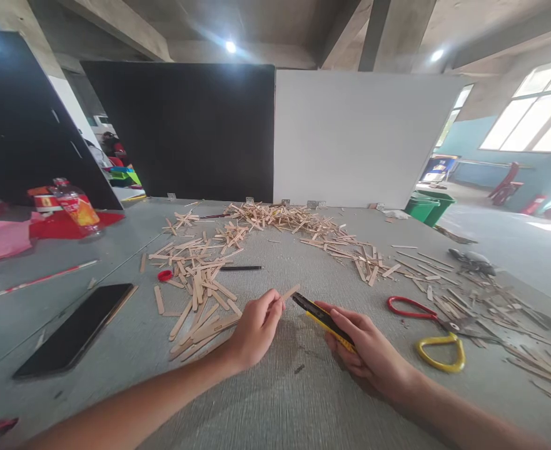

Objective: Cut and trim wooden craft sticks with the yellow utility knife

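Note:
My left hand (pixel 259 328) pinches a wooden craft stick (pixel 290 292) between thumb and fingers, its free end pointing up to the right. In my right hand (pixel 366 347) is a yellow and black utility knife (pixel 324 319), its front end close to the stick's tip. Whether the two touch, and how far the blade is out, I cannot tell. Loose craft sticks (pixel 200 284) lie to the left of my left hand. Right of my right hand rest scissors (pixel 452 326) with one red and one yellow handle loop.
A phone (pixel 75 328) lies at left, near a drink bottle (pixel 75 206) and pink paper (pixel 5 240). More sticks (pixel 279 217) are heaped at the back before black and white panels (pixel 364 137). Cut slivers (pixel 486 306) cover the right side. A black pen (pixel 241 268) lies mid-table.

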Demonstrator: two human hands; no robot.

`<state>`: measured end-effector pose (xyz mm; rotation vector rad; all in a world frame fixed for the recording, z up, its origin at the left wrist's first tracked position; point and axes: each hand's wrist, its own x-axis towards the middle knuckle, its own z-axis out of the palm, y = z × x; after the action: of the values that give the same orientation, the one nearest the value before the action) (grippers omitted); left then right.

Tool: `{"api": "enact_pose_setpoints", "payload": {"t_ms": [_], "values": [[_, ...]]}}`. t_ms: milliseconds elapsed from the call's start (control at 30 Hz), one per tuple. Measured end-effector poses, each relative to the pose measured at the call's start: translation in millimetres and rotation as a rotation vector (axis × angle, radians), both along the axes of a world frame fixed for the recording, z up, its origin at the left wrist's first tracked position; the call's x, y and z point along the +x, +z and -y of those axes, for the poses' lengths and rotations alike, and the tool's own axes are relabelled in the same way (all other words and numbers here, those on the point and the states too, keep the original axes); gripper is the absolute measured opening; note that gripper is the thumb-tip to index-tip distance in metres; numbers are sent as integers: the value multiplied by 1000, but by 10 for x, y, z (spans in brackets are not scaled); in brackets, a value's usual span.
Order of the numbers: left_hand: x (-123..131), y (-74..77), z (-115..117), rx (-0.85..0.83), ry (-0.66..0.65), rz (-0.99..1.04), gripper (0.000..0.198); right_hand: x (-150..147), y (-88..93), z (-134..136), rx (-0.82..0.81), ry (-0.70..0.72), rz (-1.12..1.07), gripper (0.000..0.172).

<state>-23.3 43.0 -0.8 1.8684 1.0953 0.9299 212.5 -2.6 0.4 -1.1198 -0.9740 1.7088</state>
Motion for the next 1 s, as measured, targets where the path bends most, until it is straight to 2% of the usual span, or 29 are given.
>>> {"api": "enact_pose_setpoints", "payload": {"t_ms": [467, 1000], "values": [[22, 26, -11, 16, 24, -5, 34, 8, -22, 1, 31, 10, -22, 60], [21, 47, 1, -1, 14, 1, 34, 12, -9, -5, 30, 11, 0, 64]]}}
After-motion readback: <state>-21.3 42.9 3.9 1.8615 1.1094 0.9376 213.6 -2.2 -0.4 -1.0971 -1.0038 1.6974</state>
